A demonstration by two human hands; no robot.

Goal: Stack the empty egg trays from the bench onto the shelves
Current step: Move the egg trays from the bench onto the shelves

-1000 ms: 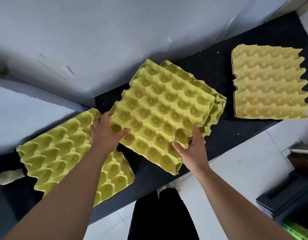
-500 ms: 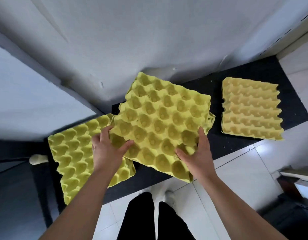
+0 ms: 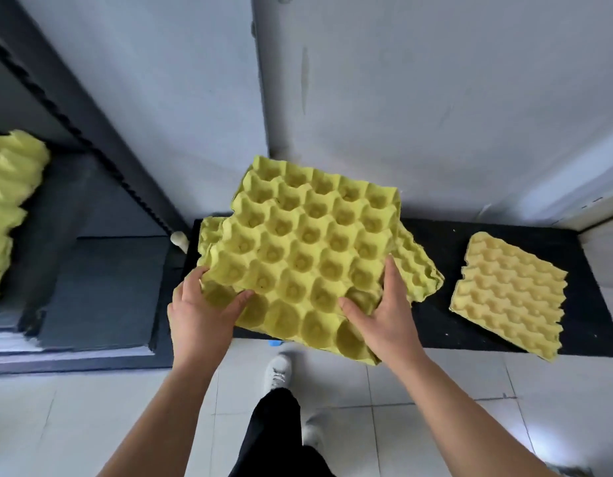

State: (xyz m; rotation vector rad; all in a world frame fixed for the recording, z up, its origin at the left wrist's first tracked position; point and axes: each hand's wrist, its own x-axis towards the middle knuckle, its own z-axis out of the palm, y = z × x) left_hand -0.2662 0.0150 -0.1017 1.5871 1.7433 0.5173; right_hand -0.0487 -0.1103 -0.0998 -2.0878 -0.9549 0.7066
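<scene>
I hold a yellow-green egg tray [image 3: 308, 249] in the air above the black bench [image 3: 439, 325], cups facing up. My left hand [image 3: 202, 315] grips its near left edge with the thumb on top. My right hand [image 3: 384, 318] grips its near right edge the same way. Under the lifted tray, more trays lie on the bench: one edge [image 3: 418, 266] shows at its right and a corner [image 3: 208, 232] at its left. A paler yellow tray [image 3: 508, 294] lies alone at the bench's right end. Stacked trays [image 3: 9, 208] sit on the dark shelf [image 3: 102, 284] at far left.
A grey wall stands behind the bench. The dark shelf unit with a notched upright [image 3: 91, 146] is to the left, lower than my hands. White floor tiles [image 3: 453, 425] and my legs and white shoe [image 3: 277, 373] are below. A small cream knob [image 3: 178, 239] sticks out beside the bench's left end.
Both hands have lifted the tray up and off the pile on the bench. My view has swung left and pulled back, so the shelf with its stacked trays has come into sight.
</scene>
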